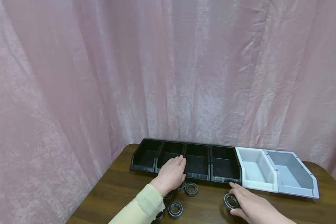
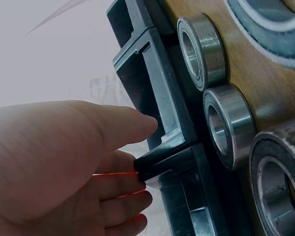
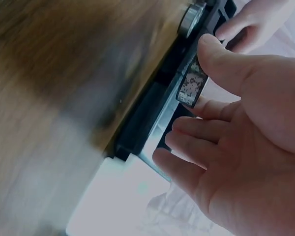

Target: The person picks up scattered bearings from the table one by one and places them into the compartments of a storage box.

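My right hand (image 1: pixel 254 203) pinches a ball bearing (image 1: pixel 226 201) between thumb and forefinger, above the table in front of the rightmost black bin (image 1: pixel 225 168). In the right wrist view that bearing (image 3: pixel 191 87) appears edge-on, and the other fingers are spread. My left hand (image 1: pixel 170 172) reaches over the front of the middle black bins (image 1: pixel 196 163), holding nothing, its fingers extended. Several more bearings (image 1: pixel 187 189) lie on the table below and right of the left wrist, some partly hidden by it. In the left wrist view, bearings (image 2: pixel 238 120) stand beside the bins' front.
A row of bins runs along the back of the wooden table (image 1: pixel 114 186): several black ones, then a white bin (image 1: pixel 256 171) and a grey bin (image 1: pixel 292 175) at the right. A pink curtain (image 1: pixel 184 77) hangs behind them.
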A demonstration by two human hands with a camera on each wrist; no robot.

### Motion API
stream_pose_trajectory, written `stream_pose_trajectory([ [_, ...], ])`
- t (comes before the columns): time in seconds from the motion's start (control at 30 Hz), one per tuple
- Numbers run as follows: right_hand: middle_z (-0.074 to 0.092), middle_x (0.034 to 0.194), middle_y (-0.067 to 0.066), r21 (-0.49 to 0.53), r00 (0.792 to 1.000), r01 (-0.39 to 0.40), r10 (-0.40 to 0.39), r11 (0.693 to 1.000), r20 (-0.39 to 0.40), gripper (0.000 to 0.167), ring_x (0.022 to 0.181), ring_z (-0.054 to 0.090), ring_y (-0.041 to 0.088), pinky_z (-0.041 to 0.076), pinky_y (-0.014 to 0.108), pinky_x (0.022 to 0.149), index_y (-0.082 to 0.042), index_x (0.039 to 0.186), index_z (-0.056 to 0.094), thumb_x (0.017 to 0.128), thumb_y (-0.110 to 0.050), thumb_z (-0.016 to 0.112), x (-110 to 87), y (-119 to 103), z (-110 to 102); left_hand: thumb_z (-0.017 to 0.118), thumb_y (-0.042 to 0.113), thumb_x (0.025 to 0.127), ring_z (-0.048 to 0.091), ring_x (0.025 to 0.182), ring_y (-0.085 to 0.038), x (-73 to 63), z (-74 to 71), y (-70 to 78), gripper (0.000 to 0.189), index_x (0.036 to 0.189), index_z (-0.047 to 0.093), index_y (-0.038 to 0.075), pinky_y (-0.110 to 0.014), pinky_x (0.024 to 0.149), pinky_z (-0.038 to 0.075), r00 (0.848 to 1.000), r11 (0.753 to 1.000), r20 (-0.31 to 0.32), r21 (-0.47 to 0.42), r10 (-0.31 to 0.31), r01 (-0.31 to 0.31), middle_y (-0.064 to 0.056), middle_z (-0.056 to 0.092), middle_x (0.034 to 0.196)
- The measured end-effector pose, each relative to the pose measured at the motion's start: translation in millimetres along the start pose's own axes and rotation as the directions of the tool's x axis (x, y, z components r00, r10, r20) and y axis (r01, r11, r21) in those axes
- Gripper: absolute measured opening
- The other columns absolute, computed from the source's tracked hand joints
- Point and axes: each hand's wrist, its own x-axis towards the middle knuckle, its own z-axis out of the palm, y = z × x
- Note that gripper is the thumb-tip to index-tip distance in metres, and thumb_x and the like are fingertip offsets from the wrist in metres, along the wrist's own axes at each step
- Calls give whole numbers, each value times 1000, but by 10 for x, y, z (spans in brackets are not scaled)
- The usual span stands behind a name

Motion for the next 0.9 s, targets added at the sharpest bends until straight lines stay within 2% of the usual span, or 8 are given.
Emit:
stream_pose_trajectory([
  [0.13,63,152,19,-10,999,-30,30,999,-40,51,133,67,40,62,52,98,-14,129,64,95,-44,86,-81,70,5,79,36,103,61,144,-27,-9,10,4,62,153,63,1,-41,121,48,1000,1000,3,16,12,-12,-14,63,156],
  [0.23,63,152,19,-16,997,-75,75,997,-35,52,134,66,39,61,53,100,-13,132,65,95,-43,86,-118,116,-11,79,36,103,61,144,-27,-6,10,-4,62,152,64,2,-40,121,48,1000,1000,12,26,15,-15,-14,63,156],
  [0.53,65,149,24,-75,990,-119,113,990,-80,72,137,64,42,58,57,105,5,146,62,95,-40,86,-185,212,-67,76,34,106,58,147,-27,3,-32,-56,61,155,61,2,-41,123,46,997,1000,75,-18,10,-8,-14,60,160],
  [0.67,62,152,26,-54,986,-163,161,985,-52,77,139,61,45,57,60,105,9,150,58,96,-40,85,-192,251,-126,75,33,107,57,149,-27,8,-49,-77,61,156,59,2,-42,124,45,996,1000,90,-29,12,-9,-15,58,162],
  [0.77,60,154,26,-51,981,-190,188,981,-39,74,140,60,47,58,61,103,7,149,58,97,-40,84,-206,287,-188,75,33,107,56,149,-27,12,-59,-92,61,157,59,3,-42,124,44,996,999,90,-34,9,-6,-14,57,162],
  [0.9,61,152,26,-68,980,-190,185,979,-79,62,136,62,49,61,61,96,2,139,64,97,-38,85,-259,349,-259,75,33,107,56,149,-27,15,-55,-100,61,158,58,2,-42,124,44,996,999,85,-48,17,-13,-14,57,163],
])
